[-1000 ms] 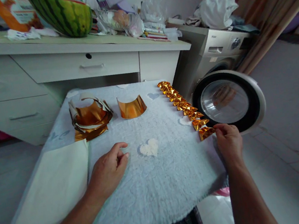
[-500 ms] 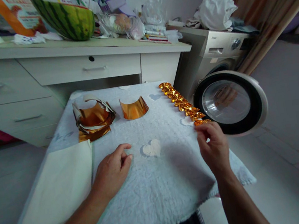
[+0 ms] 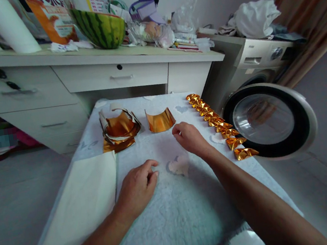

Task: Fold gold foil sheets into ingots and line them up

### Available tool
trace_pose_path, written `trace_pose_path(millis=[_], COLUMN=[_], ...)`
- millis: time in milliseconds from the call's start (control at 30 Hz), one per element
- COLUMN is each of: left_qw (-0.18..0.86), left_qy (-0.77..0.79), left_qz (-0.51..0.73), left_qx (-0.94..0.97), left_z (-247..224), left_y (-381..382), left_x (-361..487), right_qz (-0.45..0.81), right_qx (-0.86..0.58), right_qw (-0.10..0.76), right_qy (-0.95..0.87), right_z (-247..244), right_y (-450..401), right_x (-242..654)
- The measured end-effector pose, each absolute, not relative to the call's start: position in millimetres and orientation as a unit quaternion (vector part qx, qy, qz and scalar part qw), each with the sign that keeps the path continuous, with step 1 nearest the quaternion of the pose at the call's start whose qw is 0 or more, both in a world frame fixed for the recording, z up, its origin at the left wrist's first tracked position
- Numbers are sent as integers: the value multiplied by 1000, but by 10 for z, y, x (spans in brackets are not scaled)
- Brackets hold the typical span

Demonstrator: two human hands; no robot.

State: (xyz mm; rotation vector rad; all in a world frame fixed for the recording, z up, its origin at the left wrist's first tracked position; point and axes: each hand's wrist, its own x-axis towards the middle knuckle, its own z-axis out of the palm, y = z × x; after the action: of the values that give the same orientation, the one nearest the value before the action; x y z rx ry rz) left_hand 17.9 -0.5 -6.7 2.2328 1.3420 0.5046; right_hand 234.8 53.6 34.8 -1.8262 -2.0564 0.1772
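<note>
A pale blue cloth (image 3: pixel 167 228) with heart patterns covers the low counter (image 3: pixel 190 200); a white drawer unit (image 3: pixel 140 73) stands just beyond its far edge, bearing a cut watermelon (image 3: pixel 100 28) and bagged goods (image 3: pixel 153 33); at the right are a washing machine (image 3: pixel 256 57), its round door (image 3: pixel 263 120) swung out near the counter's edge, and a brown curtain (image 3: pixel 311 10).

Folded gold pieces (image 3: pixel 214 119) run in a slanting row along the right edge, the nearest one at the very border; a pale sheet (image 3: pixel 77 205) lies by the left edge; the curled gold stack (image 3: pixel 118 125) sits at far left, and one gold sheet (image 3: pixel 161 121) bows upward just right of it; bare cloth stretches between the two hands and towards the near edge.

The left hand (image 3: pixel 137 185) rests half open, thumb and forefinger apart, holding nothing visible; the right hand (image 3: pixel 187 136) has its fingers curled beside the gold sheet's lower right corner; whether it touches or grips that corner, I cannot tell.
</note>
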Motion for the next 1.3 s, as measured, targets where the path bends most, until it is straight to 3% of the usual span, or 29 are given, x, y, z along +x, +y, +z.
trace_pose_path(millis=[400,767,1300], left_qw=[227,227,226], left_qy=[477,475,462], left_qz=[196,201,201], left_qx=[826,826,834], left_z=[-96,-94,-120], left_y=[-4,-19,-17], left_x=[192,200,190], right_qz=[-53,-67,-78], right_qx=[-619,-643,-648], right_qw=[179,154,187], right_qy=[-763,-747,-734], right_z=[35,-135,-177], right_y=[866,1030,1047], right_x=[1962,1809,1884])
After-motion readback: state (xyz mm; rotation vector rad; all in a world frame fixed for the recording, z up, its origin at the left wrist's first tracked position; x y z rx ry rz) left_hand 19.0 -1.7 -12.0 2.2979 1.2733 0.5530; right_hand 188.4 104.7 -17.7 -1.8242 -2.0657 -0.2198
